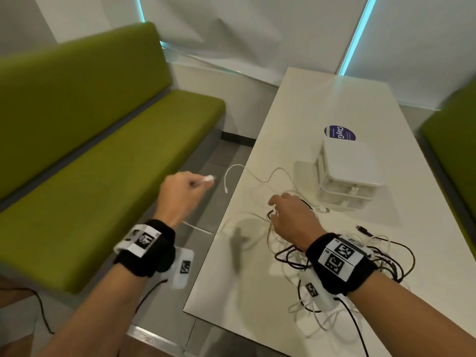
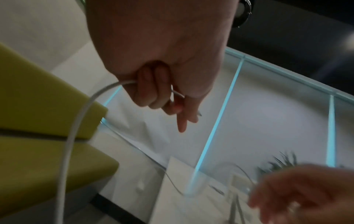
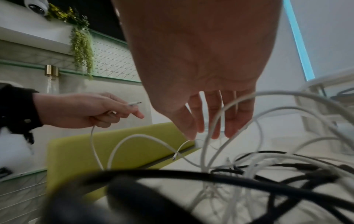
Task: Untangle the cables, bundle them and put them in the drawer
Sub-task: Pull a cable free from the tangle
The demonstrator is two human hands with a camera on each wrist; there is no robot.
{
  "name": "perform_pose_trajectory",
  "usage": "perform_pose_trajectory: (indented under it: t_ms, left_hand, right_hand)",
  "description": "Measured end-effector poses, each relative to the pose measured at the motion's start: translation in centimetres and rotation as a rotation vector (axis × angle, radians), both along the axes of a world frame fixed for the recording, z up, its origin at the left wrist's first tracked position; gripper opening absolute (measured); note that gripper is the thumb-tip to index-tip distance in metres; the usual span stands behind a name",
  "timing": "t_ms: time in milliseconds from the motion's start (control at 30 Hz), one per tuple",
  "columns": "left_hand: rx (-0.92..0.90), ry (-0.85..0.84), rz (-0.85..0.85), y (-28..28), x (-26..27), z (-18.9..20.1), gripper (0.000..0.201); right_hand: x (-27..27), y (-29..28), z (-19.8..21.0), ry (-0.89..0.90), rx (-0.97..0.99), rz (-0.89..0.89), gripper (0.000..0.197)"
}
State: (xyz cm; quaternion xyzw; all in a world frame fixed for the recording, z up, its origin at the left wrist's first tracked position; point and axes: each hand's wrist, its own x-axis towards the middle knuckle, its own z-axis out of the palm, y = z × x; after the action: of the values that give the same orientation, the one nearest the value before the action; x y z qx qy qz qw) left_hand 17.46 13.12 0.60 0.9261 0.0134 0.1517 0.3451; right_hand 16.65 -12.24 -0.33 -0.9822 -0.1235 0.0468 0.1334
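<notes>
Even indoor light; motion blur throughout; wide-angle bending at edges; wrist views dim

Head view high above, facing down over white table (image 1: 304, 119) and green bench (image 1: 108, 155), wrist views close under each palm (very wide), all sharing the bench.

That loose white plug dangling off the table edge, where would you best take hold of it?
Probably at the plug itself, where the white cable ends, pinching its stiff body from the bench side. It hangs free past the table edge, clear of the tangle.
</notes>
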Motion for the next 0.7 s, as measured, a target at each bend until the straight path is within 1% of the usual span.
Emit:
perform_pose_trajectory:
  t_ms: [33, 67, 100, 167, 200, 267, 300, 367, 433, 567, 700]
  left_hand:
    - [0.086, 0.073, -0.072, -1.4, 0.0, -0.8, 0.054]
    - [0.166, 0.136, -0.133, -3.0, 0.0, -1.7, 0.053]
    - [0.212, 0.178, -0.19, -4.5, -0.1, -2.4, 0.045]
    - [0.223, 0.262, -0.321, -7.1, -0.3, -3.5, 0.038]
    - [0.242, 0.304, -0.395, -8.0, -0.5, -4.0, 0.041]
    - [0.405, 0.382, -0.519, -9.5, -0.9, -4.9, 0.043]
    - [0.509, 0.397, -0.543, -9.9, -1.1, -5.4, 0.04]
    - [0.63, 0.413, -0.519, -10.1, -1.2, -5.9, 0.035]
    - [0.659, 0.432, -0.44, -9.4, -0.7, -5.7, 0.033]
    - [0.628, 0.48, -0.284, -6.5, 0.6, -4.4, 0.025]
    - [0.568, 0.414, -0.084, -3.2, 1.5, -3.1, 0.033]
  right_hand:
    - [0.1, -0.4, -0.3, -0.002, -0.007, -0.006, 0.03]
    - [0.2, -0.8, -0.5, 0.002, -0.02, -0.005, 0.027]
    - [0.2, -1.2, -0.6, 0.02, -0.043, 0.004, 0.025]
    - [0.1, -1.9, -0.8, 0.068, -0.121, 0.061, 0.023]
    - [-0.1, -2.2, -0.9, 0.075, -0.15, 0.097, 0.022]
    - [-0.3, -2.7, -1.1, 0.049, -0.125, 0.15, 0.019]
    - [-0.3, -2.9, -1.2, 0.026, -0.09, 0.163, 0.018]
    - [-0.4, -3.1, -1.2, 0.02, -0.057, 0.165, 0.018]
    - [-0.5, -3.3, -1.3, 0.039, -0.047, 0.159, 0.019]
    - [-0.6, -3.3, -1.5, 0.075, -0.062, 0.109, 0.022]
    - [-0.3, -3.0, -1.7, 0.11, -0.094, 0.073, 0.023]
